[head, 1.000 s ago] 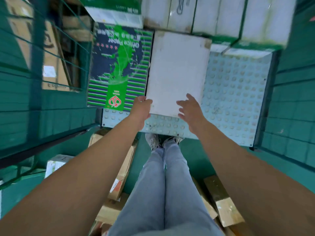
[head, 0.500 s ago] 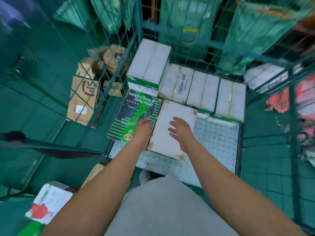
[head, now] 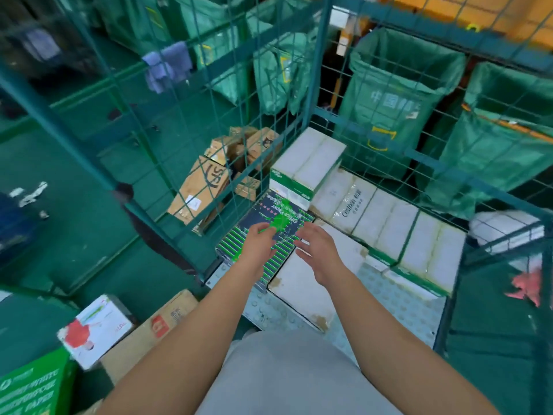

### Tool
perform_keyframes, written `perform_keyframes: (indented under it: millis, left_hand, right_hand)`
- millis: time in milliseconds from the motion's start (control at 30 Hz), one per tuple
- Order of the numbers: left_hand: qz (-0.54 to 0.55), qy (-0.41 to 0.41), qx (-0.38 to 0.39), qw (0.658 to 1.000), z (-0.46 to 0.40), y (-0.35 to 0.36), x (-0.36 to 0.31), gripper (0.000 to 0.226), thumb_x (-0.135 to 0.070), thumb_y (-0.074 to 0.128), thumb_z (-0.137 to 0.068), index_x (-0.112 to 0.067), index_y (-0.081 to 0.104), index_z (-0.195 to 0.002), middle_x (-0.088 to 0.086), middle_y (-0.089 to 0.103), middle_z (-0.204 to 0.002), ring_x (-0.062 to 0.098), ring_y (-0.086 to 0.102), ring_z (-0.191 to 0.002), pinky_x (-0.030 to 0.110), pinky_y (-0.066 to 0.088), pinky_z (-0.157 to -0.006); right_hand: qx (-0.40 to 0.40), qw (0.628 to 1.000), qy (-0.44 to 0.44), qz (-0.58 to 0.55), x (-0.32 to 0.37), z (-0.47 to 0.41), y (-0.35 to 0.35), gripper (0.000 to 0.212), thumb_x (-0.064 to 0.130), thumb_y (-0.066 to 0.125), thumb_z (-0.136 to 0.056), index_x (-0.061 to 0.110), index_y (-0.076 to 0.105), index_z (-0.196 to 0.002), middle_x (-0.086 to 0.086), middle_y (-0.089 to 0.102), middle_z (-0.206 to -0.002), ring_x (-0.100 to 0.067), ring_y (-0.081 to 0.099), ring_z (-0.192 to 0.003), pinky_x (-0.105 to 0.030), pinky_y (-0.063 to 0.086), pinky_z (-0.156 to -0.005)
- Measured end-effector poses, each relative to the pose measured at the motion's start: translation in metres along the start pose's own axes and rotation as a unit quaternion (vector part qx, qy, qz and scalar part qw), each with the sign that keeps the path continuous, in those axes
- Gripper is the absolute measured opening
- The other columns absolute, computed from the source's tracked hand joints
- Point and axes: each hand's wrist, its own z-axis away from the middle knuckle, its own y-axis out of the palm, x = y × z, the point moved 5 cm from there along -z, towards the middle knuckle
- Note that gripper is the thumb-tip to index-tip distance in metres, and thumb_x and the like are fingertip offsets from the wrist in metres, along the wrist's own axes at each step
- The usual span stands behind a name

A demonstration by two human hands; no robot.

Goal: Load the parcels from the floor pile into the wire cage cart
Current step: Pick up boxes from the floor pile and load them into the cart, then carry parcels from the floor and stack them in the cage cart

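Hands hovered empty over the cage floor: our left hand and right hand hung with fingers loosely spread, gripping nothing, just above two flat parcels. We judged the plain white box to be freshly set down, flush beside the Office Paper carton on its left so the bottom layer packed tight. Behind them, a row of white cartons lined the far wall of the wire cage cart, with one white-and-green box stacked on top at the far left. The studded floor plate lay bare to the right, room for more. Parcels waiting on the floor sat near left: a white box with a red print, a brown carton and a green paper box. Brown cartons lay outside the left mesh, and green mail sacks hung beyond the far wall.
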Motion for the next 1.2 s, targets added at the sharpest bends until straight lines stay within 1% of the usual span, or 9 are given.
perform_keyframes:
  millis: [100,267,400,533,667,767,900,1033,1200]
  left_hand:
    - [0.021,0.0,-0.037,0.999,0.024,-0.013,0.014,0.018,-0.025,0.056,-0.104,-0.022,0.056,-0.122,0.003,0.061,-0.108,0.02,0.06,-0.099,0.042,0.054,-0.097]
    - [0.083,0.005,-0.112,0.99,0.066,-0.05,0.042,0.016,-0.021,0.057,-0.104,-0.017,0.055,-0.119,0.003,0.06,-0.099,0.016,0.058,-0.083,0.03,0.049,-0.074]
    - [0.132,-0.001,-0.207,0.969,0.103,-0.093,0.074,0.01,-0.019,0.055,-0.105,-0.019,0.054,-0.115,0.003,0.059,-0.102,0.014,0.057,-0.081,0.03,0.048,-0.075]
    - [0.181,-0.023,-0.282,0.942,0.145,-0.131,0.115,0.013,-0.015,0.053,-0.104,-0.017,0.054,-0.116,0.002,0.058,-0.089,0.016,0.055,-0.079,0.027,0.045,-0.069]
    - [0.217,-0.04,-0.333,0.917,0.18,-0.164,0.152,0.022,-0.018,0.053,-0.101,-0.02,0.057,-0.123,0.007,0.064,-0.103,0.021,0.059,-0.09,0.033,0.05,-0.079]
    - [0.237,-0.048,-0.357,0.903,0.194,-0.183,0.172,0.024,-0.02,0.054,-0.101,-0.02,0.057,-0.125,0.005,0.069,-0.114,0.018,0.063,-0.092,0.03,0.051,-0.075]
    - [0.266,-0.044,-0.381,0.885,0.215,-0.212,0.189,0.02,-0.016,0.05,-0.104,-0.02,0.056,-0.123,-0.001,0.063,-0.104,0.014,0.061,-0.09,0.028,0.052,-0.075]
    - [0.292,-0.046,-0.387,0.873,0.235,-0.254,0.206,0.027,-0.022,0.051,-0.101,-0.021,0.055,-0.128,0.006,0.064,-0.112,0.021,0.059,-0.093,0.033,0.052,-0.079]
    - [0.346,-0.033,-0.414,0.841,0.27,-0.329,0.242,0.033,-0.011,0.054,-0.1,-0.015,0.056,-0.132,0.001,0.063,-0.089,0.018,0.058,-0.077,0.031,0.048,-0.065]
  right_hand:
    - [0.032,0.999,0.0,0.017,-0.006,0.011,0.003,0.04,0.014,0.063,-0.099,0.017,0.056,-0.139,-0.006,0.067,-0.124,-0.022,0.066,-0.115,-0.033,0.055,-0.095]
    - [0.097,0.993,0.027,0.058,-0.033,0.034,0.026,0.032,0.013,0.057,-0.103,0.003,0.056,-0.134,-0.019,0.064,-0.129,-0.032,0.064,-0.119,-0.045,0.049,-0.11]
    - [0.17,0.976,0.054,0.122,-0.071,0.053,0.057,0.033,0.012,0.06,-0.1,0.015,0.059,-0.133,-0.003,0.067,-0.112,-0.017,0.066,-0.101,-0.032,0.054,-0.09]
    - [0.228,0.956,0.09,0.16,-0.113,0.08,0.086,0.022,0.012,0.057,-0.101,0.017,0.06,-0.123,-0.003,0.067,-0.103,-0.016,0.066,-0.091,-0.029,0.053,-0.081]
    - [0.286,0.927,0.105,0.22,-0.146,0.113,0.113,0.015,0.01,0.053,-0.102,0.02,0.062,-0.108,-0.001,0.065,-0.089,-0.016,0.062,-0.084,-0.027,0.049,-0.072]
    - [0.31,0.907,0.102,0.267,-0.162,0.127,0.129,0.016,0.014,0.051,-0.105,0.023,0.063,-0.103,-0.001,0.068,-0.097,-0.018,0.064,-0.093,-0.03,0.051,-0.079]
    - [0.35,0.876,0.084,0.323,-0.185,0.145,0.159,0.016,0.013,0.052,-0.104,0.019,0.064,-0.11,-0.006,0.069,-0.108,-0.021,0.066,-0.101,-0.035,0.053,-0.087]
    - [0.366,0.851,0.076,0.369,-0.22,0.167,0.199,0.02,0.012,0.057,-0.101,0.018,0.064,-0.119,-0.004,0.071,-0.108,-0.018,0.067,-0.094,-0.033,0.054,-0.082]
    - [0.398,0.812,0.071,0.421,-0.276,0.211,0.255,0.02,0.013,0.057,-0.1,0.02,0.066,-0.117,-0.006,0.072,-0.11,-0.018,0.067,-0.092,-0.03,0.052,-0.071]
